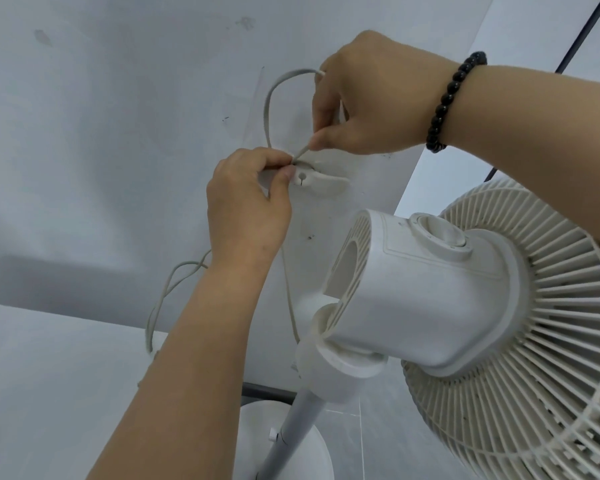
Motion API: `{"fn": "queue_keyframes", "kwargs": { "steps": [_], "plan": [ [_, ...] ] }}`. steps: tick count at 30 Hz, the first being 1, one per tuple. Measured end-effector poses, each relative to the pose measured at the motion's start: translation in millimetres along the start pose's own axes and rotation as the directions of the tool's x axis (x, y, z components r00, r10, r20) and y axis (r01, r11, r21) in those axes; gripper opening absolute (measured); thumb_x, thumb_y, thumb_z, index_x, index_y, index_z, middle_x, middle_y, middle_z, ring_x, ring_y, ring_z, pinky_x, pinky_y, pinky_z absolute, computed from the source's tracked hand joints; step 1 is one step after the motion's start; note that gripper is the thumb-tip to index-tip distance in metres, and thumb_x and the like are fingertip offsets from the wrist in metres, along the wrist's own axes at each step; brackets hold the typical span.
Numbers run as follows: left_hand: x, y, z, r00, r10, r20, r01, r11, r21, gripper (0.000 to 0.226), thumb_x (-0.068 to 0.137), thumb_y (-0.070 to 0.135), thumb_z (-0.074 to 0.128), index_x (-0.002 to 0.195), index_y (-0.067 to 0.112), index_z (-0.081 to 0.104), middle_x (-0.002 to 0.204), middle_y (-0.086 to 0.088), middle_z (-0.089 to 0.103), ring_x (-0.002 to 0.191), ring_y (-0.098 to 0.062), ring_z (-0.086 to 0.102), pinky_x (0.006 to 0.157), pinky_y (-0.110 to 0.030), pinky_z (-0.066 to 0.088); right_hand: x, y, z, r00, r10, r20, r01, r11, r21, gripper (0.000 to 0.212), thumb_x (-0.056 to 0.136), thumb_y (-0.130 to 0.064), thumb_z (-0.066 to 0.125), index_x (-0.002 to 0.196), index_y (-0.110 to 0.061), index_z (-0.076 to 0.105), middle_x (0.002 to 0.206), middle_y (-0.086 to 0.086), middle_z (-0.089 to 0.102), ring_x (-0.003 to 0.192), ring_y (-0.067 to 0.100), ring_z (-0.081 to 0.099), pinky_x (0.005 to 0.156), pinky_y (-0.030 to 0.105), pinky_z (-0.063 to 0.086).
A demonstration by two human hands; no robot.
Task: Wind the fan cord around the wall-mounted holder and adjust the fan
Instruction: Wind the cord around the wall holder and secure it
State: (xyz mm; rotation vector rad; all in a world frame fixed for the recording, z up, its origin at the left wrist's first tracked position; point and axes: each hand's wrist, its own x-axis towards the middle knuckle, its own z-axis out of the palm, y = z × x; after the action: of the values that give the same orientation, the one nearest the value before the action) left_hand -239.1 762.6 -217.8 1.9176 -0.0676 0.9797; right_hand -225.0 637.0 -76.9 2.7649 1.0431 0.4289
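A white wall-mounted holder (321, 183) sticks out from the white wall. The grey fan cord (270, 98) arcs up in a loop above it and hangs down below past my wrist. My left hand (246, 209) pinches the cord at the holder's left end, thumb pressed on the holder. My right hand (368, 98), with a black bead bracelet, grips the upper end of the loop and pinches a short taut stretch of cord just above the holder. The white standing fan (440, 299) stands at lower right, its motor housing toward me and its grille facing right.
The fan's pole (291, 431) and round base (257, 441) stand on the grey floor below. More slack cord (160, 306) loops down the wall at left. A dark strip (582, 32) runs along the wall corner at upper right.
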Motion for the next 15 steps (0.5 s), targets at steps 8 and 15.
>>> {"fn": "queue_keyframes", "kwargs": {
  "steps": [8, 15],
  "plan": [
    [0.0, -4.7, -0.9, 1.0, 0.001, -0.006, -0.001, 1.0, -0.016, 0.012, 0.089, 0.02, 0.067, 0.098, 0.021, 0.074, 0.095, 0.014, 0.064, 0.098, -0.008, 0.06, 0.082, -0.01, 0.04, 0.2, 0.9, -1.2, 0.992, 0.116, 0.058, -0.117, 0.993, 0.013, 0.021, 0.088, -0.041, 0.064, 0.079, -0.023, 0.07, 0.056, -0.003, 0.067, 0.064, 0.017, 0.068, 0.071, 0.036, 0.058],
    [2.2, -5.3, -0.8, 1.0, -0.012, 0.004, 0.012, 0.999, -0.034, 0.011, 0.088, 0.022, 0.068, 0.098, 0.023, 0.074, 0.094, 0.017, 0.063, 0.095, 0.0, 0.057, 0.082, -0.009, 0.042, 0.3, -3.4, -3.1, 0.996, 0.087, 0.027, -0.087, 0.996, -0.015, 0.021, 0.088, -0.038, 0.064, 0.087, -0.019, 0.072, 0.064, -0.018, 0.05, 0.075, 0.016, 0.055, 0.074, 0.033, 0.053]
  ]
}}
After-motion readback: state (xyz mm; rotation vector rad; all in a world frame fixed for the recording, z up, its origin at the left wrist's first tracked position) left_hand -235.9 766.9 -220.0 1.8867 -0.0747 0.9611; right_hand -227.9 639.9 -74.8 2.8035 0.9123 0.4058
